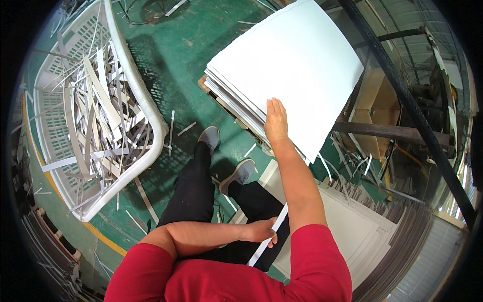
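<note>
My left hand [260, 231] reaches across my lap and is closed around a narrow white strip [265, 245]. The strip slants from near my waist up toward my right forearm, which hides part of it. Stretched ahead, my right hand [275, 121] lies flat with its fingers straight along the near left edge of a tall stack of large white sheets [307, 70]. The top sheet is smooth and plain. Lower sheets in the stack show slightly uneven edges on the left.
At left stands a white plastic basket [158, 132] heaped with paper strips [103, 95]. Loose offcuts litter the green floor [166, 55]. On my right are a stack of greyish boards [347, 221], a dark metal bar [402, 95] and a brown carton [375, 100].
</note>
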The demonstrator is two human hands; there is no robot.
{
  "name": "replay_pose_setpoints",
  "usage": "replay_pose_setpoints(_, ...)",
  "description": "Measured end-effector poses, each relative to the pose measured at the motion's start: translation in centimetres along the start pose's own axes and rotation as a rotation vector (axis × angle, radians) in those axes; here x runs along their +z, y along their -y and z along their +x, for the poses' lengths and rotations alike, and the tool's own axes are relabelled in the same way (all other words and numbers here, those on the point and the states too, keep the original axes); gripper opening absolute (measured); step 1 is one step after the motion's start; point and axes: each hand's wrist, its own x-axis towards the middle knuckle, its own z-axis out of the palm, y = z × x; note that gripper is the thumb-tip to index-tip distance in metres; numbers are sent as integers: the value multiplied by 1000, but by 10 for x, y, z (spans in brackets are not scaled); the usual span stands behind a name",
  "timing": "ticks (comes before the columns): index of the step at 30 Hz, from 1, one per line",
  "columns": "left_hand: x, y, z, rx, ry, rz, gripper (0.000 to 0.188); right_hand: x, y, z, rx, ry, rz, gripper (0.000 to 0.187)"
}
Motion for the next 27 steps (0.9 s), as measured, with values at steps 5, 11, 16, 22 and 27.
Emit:
replay_pose_setpoints(5,0,-3,-1,-49,-18,37,32,8,-9,-6,76,28,67,48)
replay_pose_setpoints(11,-1,-11,-2,-90,-28,-16,32,-42,21,10,33,357,5,52)
replay_pose_setpoints(16,0,-9,-1,-133,-21,-11,33,-88,41,-1,103,605,-4,48)
replay_pose_setpoints(22,3,-11,-6,-30,55,68,42,-178,74,-105,116,201,54,40)
replay_pose_setpoints(27,33,11,-6,109,69,405,45,-270,114,-215,896,29,37,65)
